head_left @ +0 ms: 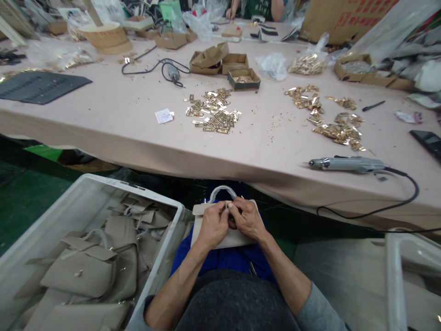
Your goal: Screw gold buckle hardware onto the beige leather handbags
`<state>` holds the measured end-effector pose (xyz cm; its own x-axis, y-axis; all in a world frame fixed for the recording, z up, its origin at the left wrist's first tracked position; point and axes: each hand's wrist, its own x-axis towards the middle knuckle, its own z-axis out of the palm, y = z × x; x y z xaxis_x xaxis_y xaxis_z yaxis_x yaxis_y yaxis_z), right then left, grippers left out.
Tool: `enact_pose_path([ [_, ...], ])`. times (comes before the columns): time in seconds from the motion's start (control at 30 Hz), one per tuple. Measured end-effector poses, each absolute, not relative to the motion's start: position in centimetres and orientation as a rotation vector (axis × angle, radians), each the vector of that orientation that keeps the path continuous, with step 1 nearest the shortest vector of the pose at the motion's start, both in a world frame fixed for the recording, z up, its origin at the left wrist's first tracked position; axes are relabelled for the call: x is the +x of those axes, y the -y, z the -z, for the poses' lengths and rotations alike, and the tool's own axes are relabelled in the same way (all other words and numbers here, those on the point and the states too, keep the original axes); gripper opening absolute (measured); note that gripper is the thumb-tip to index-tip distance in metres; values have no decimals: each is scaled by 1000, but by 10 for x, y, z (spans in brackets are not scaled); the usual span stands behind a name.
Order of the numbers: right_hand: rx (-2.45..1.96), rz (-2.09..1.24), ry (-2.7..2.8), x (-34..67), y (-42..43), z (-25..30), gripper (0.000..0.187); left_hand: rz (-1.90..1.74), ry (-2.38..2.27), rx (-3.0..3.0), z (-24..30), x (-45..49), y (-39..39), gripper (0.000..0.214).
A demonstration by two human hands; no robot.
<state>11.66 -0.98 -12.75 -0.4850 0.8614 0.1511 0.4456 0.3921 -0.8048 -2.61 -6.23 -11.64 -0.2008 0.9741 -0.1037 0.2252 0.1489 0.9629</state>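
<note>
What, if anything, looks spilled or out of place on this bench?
Small gold bits lie scattered loose on the table between the gold plates and the gold fittings, like a spill. The electric screwdriver lies close to the table's front edge, its cord drooping over it. Nothing else stands out.

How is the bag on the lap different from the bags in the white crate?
The lap bag is alone and held by the left hand and right hand; the crate bags lie piled and untouched. The lap bag rests on blue cloth, the crate bags inside the crate. All are beige with flaps.
</note>
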Motion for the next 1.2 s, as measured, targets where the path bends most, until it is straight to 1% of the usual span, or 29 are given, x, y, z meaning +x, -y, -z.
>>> enact_pose_path([
  [0.23,-1383,-1112,1978,117,10,128,52,-1221,-1385,699,136,-12,59,36],
  [0.47,-1548,-715,2223,111,10,127,47,-1266,-1443,751,140,-14,53,20],
  [0.6,-1582,-648,2308,110,3,133,48,-1231,-1460,707,143,-14,52,18],
  [0.67,-1585,-675,2299,111,-2,135,49,-1211,-1464,678,145,-14,50,20],
  [0.8,-1432,-764,2300,114,-10,140,34,-1196,-1495,667,151,-15,49,22],
  [0.87,-1348,-846,2278,115,-13,146,31,-1191,-1490,649,155,-16,49,22],
  [1.07,-1396,-1153,2133,113,-23,171,36,-1128,-1468,592,172,-23,42,21],
  [1.2,-1399,-1174,2142,112,-26,179,38,-1096,-1521,566,178,-25,35,13],
])
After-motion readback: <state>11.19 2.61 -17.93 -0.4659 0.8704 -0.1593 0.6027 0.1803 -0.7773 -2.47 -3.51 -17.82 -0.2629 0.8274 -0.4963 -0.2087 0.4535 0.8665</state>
